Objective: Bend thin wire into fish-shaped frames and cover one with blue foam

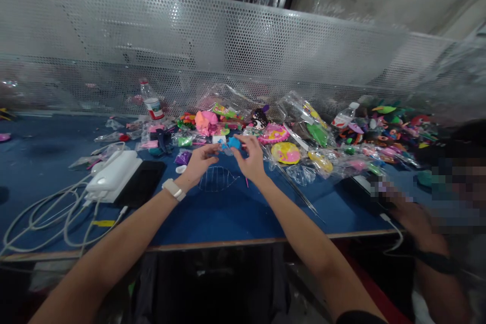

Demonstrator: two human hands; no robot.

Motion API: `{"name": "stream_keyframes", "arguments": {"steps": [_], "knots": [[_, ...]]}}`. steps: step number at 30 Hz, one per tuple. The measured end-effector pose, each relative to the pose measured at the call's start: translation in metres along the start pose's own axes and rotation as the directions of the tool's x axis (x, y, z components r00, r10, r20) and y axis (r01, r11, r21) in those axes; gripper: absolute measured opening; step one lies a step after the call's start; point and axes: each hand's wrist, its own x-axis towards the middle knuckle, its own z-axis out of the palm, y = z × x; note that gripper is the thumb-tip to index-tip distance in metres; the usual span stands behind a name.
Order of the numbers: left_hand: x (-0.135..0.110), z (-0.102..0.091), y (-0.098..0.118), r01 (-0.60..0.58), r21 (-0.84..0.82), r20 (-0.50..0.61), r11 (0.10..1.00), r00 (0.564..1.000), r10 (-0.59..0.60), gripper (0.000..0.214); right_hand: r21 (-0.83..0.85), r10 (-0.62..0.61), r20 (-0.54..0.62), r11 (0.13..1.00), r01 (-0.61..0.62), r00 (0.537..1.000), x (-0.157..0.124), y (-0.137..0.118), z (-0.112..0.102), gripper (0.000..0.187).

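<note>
Both my arms reach out over a blue table (212, 217). My left hand (200, 161), with a white watch on the wrist, and my right hand (250, 158) meet above the table, fingers pinched on a small blue toy piece (232, 143) held between them. A thin wire oval outline (218, 178) lies on the table just below my hands.
Bagged colourful toys (284, 152) pile along the back, with a plastic bottle (152, 101) left and another bottle (343, 117) right. A white power bank (114, 174), a black phone (142, 182) and white cables (49, 215) lie at left. Another person's arm (421, 228) is at right. A perforated metal screen (228, 45) stands behind.
</note>
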Motion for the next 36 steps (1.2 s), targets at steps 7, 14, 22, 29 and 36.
{"name": "stream_keyframes", "arguments": {"steps": [7,14,22,29,36], "knots": [[-0.005,0.005,0.006,-0.134,0.231,0.098,0.964,0.989,0.114,0.047,-0.159,-0.029,0.040,0.987,0.035,0.999,-0.008,0.000,0.019,0.027],[-0.003,-0.001,0.005,-0.330,0.571,0.170,0.752,0.943,0.285,0.048,0.172,0.202,-0.012,0.965,-0.197,0.979,-0.011,-0.003,0.021,0.037],[-0.007,0.001,0.003,-0.451,0.602,0.249,0.659,0.890,0.381,0.037,0.366,0.304,0.107,0.873,-0.322,0.947,-0.020,-0.015,0.029,0.043],[-0.006,0.005,0.004,-0.437,0.597,0.206,0.673,0.894,0.398,0.022,0.288,0.261,0.092,0.917,-0.277,0.961,-0.015,-0.021,0.024,0.043],[-0.008,0.009,0.009,-0.285,0.422,0.029,0.861,0.953,0.301,0.024,0.355,0.383,-0.099,0.876,-0.328,0.918,-0.008,-0.011,0.015,0.047]]}}
